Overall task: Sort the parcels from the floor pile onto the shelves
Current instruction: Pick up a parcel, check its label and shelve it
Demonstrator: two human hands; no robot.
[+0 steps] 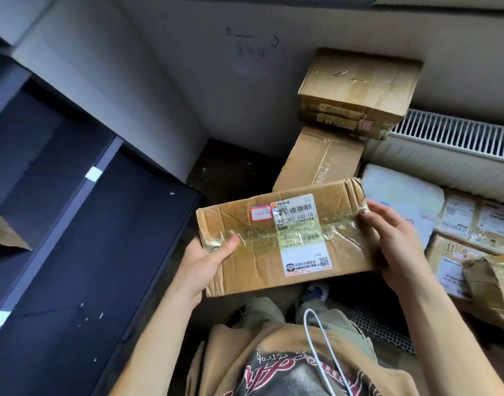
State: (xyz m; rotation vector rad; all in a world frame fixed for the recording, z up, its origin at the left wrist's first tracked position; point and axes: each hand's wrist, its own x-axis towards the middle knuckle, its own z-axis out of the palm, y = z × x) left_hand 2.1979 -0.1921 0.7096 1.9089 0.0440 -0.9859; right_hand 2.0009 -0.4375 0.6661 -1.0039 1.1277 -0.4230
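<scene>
Both hands hold a flat cardboard parcel [245,272] in the air above the person's knees and shoes, its labelled face turned up. The left hand [205,267] grips the parcel's left end, thumb pressed on the top face over a band of clear tape, the other fingers hidden beneath. The right hand [396,247] grips the right end, thumb on the taped top and the remaining fingers going under the box. A white shipping label [300,232] with barcodes covers the middle of the top face, and a small red-framed sticker [260,214] sits just left of it. The cardboard is creased and dented, most of all at its right end.

The parcel hangs between the dark shelves [82,224] on the left and the floor pile [450,244] on the right. On one shelf, at its left end, lies a corner of brown cardboard [5,235]. By the far wall two brown boxes are stacked on the floor [231,167]: the upper box [356,84] rests on the lower box [319,158] and overhangs toward a white radiator [456,132]. Below the radiator the pile holds a white padded bag [402,192], labelled cartons [473,221] just beside it, and a crumpled, tape-wrapped box [493,284] nearest the person. A white cable [322,338] hangs down the person's front
</scene>
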